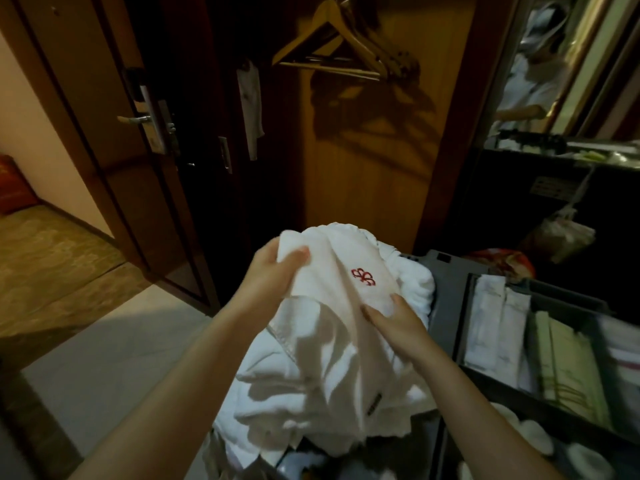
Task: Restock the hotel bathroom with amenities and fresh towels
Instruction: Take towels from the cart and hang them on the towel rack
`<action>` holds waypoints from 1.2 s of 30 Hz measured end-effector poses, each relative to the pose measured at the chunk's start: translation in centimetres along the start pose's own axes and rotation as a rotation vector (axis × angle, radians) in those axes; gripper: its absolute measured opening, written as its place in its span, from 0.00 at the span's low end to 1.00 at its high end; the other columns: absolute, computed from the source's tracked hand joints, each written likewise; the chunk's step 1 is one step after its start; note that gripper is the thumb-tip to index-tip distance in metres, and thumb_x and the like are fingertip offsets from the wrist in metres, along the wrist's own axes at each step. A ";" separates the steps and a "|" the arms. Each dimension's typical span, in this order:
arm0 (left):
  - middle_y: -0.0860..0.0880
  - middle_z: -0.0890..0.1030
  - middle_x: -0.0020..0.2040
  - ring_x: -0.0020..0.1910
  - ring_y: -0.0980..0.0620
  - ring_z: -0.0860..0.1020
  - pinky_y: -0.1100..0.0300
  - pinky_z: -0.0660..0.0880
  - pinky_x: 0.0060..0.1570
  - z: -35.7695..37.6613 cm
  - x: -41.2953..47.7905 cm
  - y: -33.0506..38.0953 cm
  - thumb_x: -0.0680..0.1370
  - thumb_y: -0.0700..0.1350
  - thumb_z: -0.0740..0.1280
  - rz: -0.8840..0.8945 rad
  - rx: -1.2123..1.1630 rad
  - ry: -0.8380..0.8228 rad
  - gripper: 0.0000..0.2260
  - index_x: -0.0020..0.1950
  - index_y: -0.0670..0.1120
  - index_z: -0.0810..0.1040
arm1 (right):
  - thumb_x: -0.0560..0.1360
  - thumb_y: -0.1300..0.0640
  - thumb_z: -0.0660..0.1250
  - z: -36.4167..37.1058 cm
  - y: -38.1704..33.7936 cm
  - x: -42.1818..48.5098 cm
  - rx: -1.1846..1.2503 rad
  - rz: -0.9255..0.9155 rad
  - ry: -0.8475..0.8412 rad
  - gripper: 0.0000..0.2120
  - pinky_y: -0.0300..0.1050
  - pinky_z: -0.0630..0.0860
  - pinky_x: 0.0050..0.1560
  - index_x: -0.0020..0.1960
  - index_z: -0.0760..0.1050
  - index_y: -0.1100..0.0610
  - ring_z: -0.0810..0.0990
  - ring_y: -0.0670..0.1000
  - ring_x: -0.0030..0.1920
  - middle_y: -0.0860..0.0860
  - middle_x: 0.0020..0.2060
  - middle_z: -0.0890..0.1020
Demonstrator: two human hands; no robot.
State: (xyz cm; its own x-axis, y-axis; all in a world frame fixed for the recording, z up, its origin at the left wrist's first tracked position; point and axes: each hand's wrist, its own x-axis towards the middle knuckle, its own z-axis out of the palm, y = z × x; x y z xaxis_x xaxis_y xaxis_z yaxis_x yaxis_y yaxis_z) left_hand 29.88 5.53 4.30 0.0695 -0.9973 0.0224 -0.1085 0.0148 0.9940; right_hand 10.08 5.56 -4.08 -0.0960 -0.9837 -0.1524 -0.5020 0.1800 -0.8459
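Note:
A white towel [329, 341] with a red embroidered flower logo [363, 276] hangs between my hands above a pile of white linen [414, 282] on the housekeeping cart. My left hand [273, 271] grips the towel's upper left corner, thumb on top. My right hand [398, 323] holds the towel's right side just below the logo; its fingertips are partly tucked into the cloth. The towel's lower part drapes in folds over the cart's left end.
The grey cart tray [450, 306] at right holds packaged amenities [495, 323] and folded items [568, 368]. An open wardrobe with wooden hangers [332, 39] stands ahead, a dark door with a lever handle [135, 120] at left. A mirror [540, 64] and a shelf lie upper right.

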 end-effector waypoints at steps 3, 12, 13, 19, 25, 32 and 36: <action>0.44 0.81 0.52 0.52 0.43 0.80 0.43 0.77 0.54 -1.4 0.4 0.0 0.78 0.45 0.64 0.017 -0.114 0.076 0.08 0.56 0.48 0.78 | 0.73 0.45 0.67 -0.5 0.3 0.1 0.124 0.111 0.005 0.36 0.48 0.66 0.63 0.74 0.55 0.56 0.66 0.57 0.69 0.53 0.72 0.65; 0.41 0.78 0.46 0.44 0.39 0.78 0.51 0.76 0.39 -7.9 -0.1 -4.6 0.74 0.39 0.68 -0.023 0.604 0.149 0.11 0.54 0.44 0.72 | 0.75 0.62 0.64 0.6 -0.3 -0.4 0.196 -0.030 0.321 0.15 0.49 0.74 0.56 0.61 0.75 0.55 0.76 0.54 0.55 0.49 0.54 0.77; 0.42 0.78 0.48 0.46 0.40 0.77 0.48 0.76 0.43 -7.9 -0.1 -4.6 0.74 0.41 0.67 -0.036 0.712 0.147 0.13 0.57 0.45 0.71 | 0.75 0.64 0.63 0.5 -0.9 -0.4 0.229 -0.034 0.333 0.14 0.47 0.74 0.53 0.59 0.76 0.55 0.77 0.52 0.51 0.49 0.51 0.76; 0.50 0.58 0.75 0.73 0.49 0.59 0.50 0.60 0.70 -2.9 -2.1 -2.4 0.69 0.65 0.66 0.243 0.877 -0.172 0.40 0.75 0.51 0.55 | 0.76 0.68 0.63 -0.8 -7.5 0.6 0.775 0.070 0.201 0.08 0.43 0.79 0.41 0.50 0.77 0.57 0.79 0.50 0.42 0.53 0.46 0.80; 0.60 0.66 0.61 0.59 0.61 0.70 0.60 0.72 0.57 1.8 -2.2 -1.6 0.72 0.53 0.69 0.386 0.473 -0.021 0.35 0.71 0.60 0.52 | 0.75 0.73 0.60 0.6 -15.4 0.7 0.956 -0.112 -0.177 0.12 0.41 0.79 0.45 0.54 0.75 0.61 0.80 0.52 0.42 0.58 0.43 0.79; 0.44 0.80 0.41 0.44 0.43 0.79 0.49 0.76 0.45 -6.8 3.5 -0.9 0.74 0.43 0.60 0.141 0.387 0.333 0.08 0.47 0.45 0.79 | 0.78 0.61 0.61 1.1 -12.4 2.3 0.289 -0.353 -0.210 0.15 0.34 0.70 0.49 0.65 0.72 0.56 0.74 0.44 0.55 0.48 0.56 0.78; 0.43 0.81 0.44 0.47 0.43 0.80 0.45 0.77 0.51 -11.0 5.4 -2.1 0.77 0.37 0.60 -0.047 0.138 0.367 0.09 0.44 0.47 0.79 | 0.79 0.58 0.59 2.8 -9.5 3.2 0.129 -0.181 -0.248 0.27 0.37 0.68 0.51 0.75 0.55 0.54 0.73 0.47 0.56 0.52 0.64 0.73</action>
State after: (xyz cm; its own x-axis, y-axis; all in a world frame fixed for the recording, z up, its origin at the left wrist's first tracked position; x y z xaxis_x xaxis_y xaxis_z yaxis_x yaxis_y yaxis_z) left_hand 41.36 0.90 3.56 0.4248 -0.9045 0.0391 -0.2274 -0.0648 0.9716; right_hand 17.00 0.71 2.04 0.2049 -0.9736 -0.1003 -0.3772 0.0160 -0.9260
